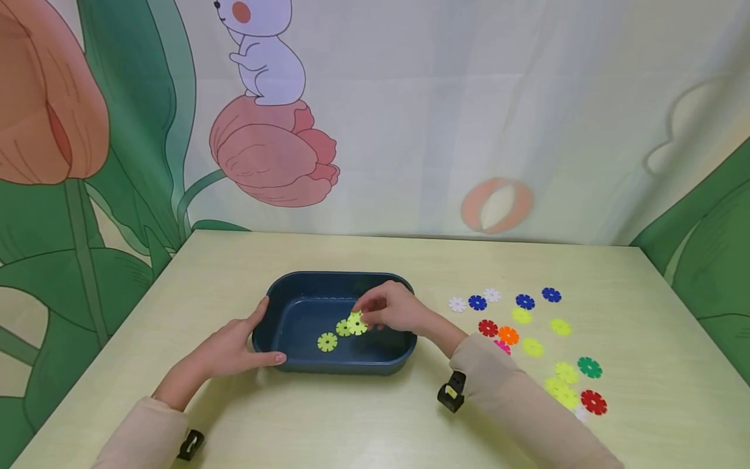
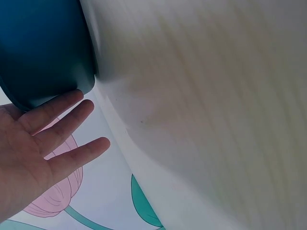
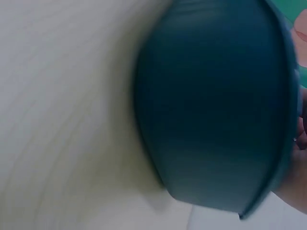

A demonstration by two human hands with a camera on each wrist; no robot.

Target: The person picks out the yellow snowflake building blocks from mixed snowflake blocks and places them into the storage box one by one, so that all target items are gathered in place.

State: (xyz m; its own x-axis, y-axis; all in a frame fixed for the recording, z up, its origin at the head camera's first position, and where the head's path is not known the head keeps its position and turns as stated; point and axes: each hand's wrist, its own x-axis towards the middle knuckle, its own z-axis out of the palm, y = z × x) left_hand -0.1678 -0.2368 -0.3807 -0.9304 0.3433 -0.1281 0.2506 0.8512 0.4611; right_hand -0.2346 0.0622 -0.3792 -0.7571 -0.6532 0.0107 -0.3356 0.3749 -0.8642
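Observation:
My right hand (image 1: 398,309) is over the right half of a dark blue basin (image 1: 340,367) and pinches a yellow-green snowflake disc (image 1: 357,324) between thumb and fingertips. Two more yellow-green discs (image 1: 327,342) are seen inside the basin, one partly behind the held disc. At the basin's left end, my left hand (image 1: 231,348) touches it with thumb and fingers spread apart. In the left wrist view, straight fingers (image 2: 62,120) lie against the basin's outer wall (image 2: 48,52). The basin wall (image 3: 216,105) hides most of my right hand in the right wrist view.
Several loose snowflake discs lie on the table right of the basin, including red (image 1: 594,402), green (image 1: 589,367), blue (image 1: 551,295), orange (image 1: 508,335) and white (image 1: 457,304) ones. Some yellow ones (image 1: 561,392) overlap. A printed curtain (image 1: 398,130) hangs behind the table.

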